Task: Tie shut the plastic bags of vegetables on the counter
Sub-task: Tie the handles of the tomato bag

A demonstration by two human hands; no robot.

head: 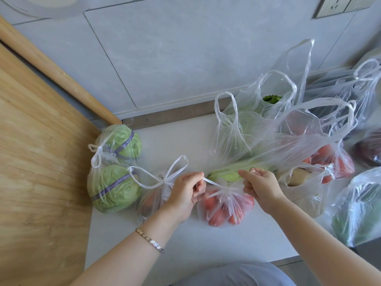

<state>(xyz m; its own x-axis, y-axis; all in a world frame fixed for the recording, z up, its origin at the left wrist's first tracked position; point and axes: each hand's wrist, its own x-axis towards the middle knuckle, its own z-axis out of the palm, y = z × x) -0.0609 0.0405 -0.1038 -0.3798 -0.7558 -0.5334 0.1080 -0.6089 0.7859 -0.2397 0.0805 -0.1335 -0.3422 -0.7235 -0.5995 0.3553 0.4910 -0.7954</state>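
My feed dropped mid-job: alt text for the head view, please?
Both hands, left hand and right hand, pull the handles of a bag of tomatoes apart on the white counter. A tied cabbage bag lies left; open bags stand behind.

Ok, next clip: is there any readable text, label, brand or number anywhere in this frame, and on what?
None can be read.
Plastic bags, such as the tomato bag being tied: clear, unprinted.
Purple bands on the cabbages: no lettering visible.
Wall socket: only slot holes, no markings legible.
Bracelet: plain.
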